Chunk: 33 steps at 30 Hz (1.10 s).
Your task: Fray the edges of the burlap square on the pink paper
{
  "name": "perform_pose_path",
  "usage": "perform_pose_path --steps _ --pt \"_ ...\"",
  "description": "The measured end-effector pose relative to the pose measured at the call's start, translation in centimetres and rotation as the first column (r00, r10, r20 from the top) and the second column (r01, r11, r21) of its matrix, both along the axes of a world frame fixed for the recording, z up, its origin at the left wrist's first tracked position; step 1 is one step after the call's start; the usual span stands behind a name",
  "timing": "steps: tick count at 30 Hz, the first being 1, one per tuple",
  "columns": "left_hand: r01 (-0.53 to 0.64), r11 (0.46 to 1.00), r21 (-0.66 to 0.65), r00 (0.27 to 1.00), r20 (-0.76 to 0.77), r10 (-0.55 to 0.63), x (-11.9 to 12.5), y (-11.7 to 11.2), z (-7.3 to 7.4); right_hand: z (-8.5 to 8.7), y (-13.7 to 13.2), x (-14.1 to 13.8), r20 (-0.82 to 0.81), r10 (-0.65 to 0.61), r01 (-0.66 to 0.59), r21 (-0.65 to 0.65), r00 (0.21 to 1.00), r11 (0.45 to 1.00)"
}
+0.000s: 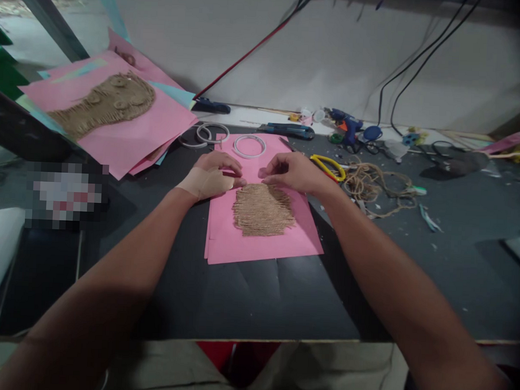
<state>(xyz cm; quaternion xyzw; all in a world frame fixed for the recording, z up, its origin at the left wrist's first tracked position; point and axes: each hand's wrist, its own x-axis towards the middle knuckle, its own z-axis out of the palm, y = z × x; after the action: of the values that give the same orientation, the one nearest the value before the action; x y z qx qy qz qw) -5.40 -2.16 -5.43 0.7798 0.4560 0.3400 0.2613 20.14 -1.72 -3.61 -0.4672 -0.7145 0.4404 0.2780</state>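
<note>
A patch of jute twine (263, 211), laid in close rows, covers the middle of a pink sheet of paper (223, 248) on the dark table. My left hand (212, 175), with tan tape across its back, is at the patch's upper left corner, thumb and fingertips closed at the end of the top row. Opposite it, my right hand (293, 172) pinches at the upper right end of the same row. The short piece of twine between the fingertips is mostly hidden by them.
White rings (250, 147) lie behind the hands. To the right are yellow-handled scissors (330, 166) and tangled twine (368, 185). A utility knife (287, 130) and blue glue gun (351, 127) lie at the back. Pink sheets with twine work (129, 134) are stacked left.
</note>
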Motion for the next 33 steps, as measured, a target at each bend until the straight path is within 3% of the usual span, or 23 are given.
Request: perform_pose_path --steps 19,25,33 --pt "0.006 1.000 0.011 1.000 -0.021 -0.006 0.0 0.0 0.2 0.3 0.0 0.6 -0.023 0.068 -0.068 -0.006 0.997 0.998" --pt "-0.005 1.000 0.012 1.000 -0.008 0.005 0.0 -0.1 0.0 0.8 -0.1 0.9 0.143 0.098 -0.101 0.013 0.985 0.995" --pt "0.006 0.998 0.055 0.999 -0.048 -0.004 -0.1 -0.1 0.0 1.0 0.0 1.3 0.122 0.102 -0.105 0.022 0.987 0.994"
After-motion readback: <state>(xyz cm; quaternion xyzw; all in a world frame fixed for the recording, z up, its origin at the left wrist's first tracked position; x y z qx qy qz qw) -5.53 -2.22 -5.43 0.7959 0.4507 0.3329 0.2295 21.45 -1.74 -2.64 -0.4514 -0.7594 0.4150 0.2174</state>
